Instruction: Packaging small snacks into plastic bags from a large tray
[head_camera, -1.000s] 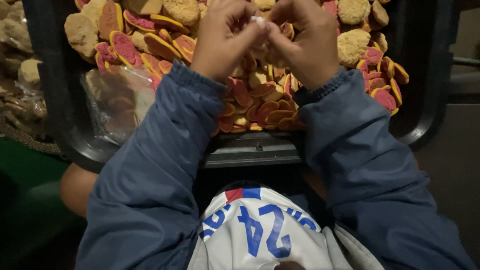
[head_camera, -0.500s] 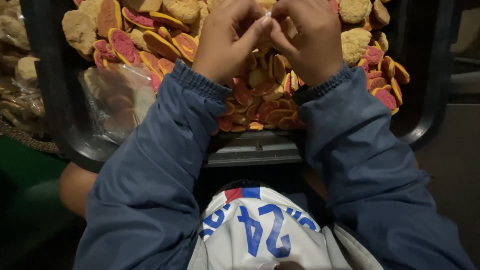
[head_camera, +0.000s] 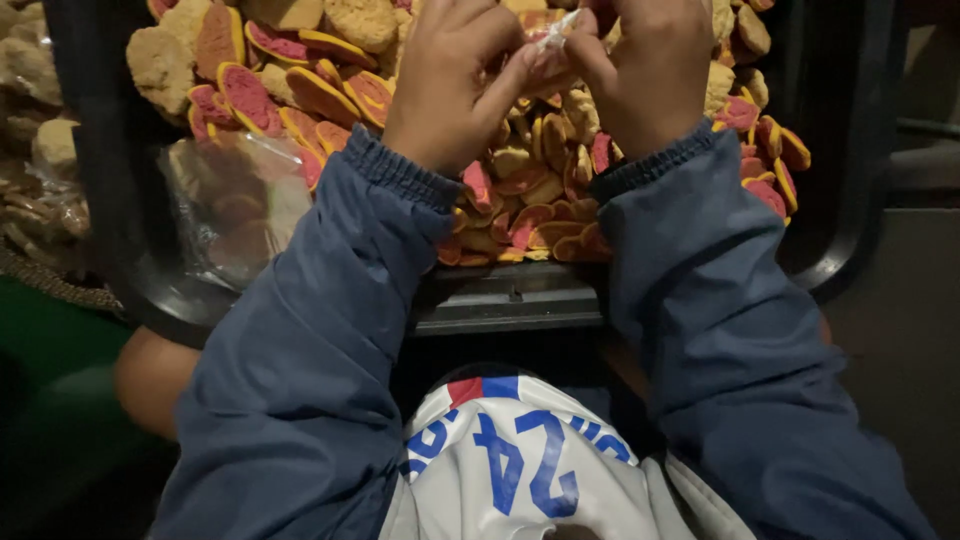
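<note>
Both hands — left hand, right hand — pinch the clear wrapper at 12 o'clock; twist evenly, fingertips clamped, above the cookies.

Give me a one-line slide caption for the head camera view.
Both hands, left hand and right hand, pinch a clear wrapper over heaped biscuits.

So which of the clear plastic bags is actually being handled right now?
The small one pinched between left hand and right hand, the twisted bag top. The filled bag lies untouched at the tray's left.
</note>
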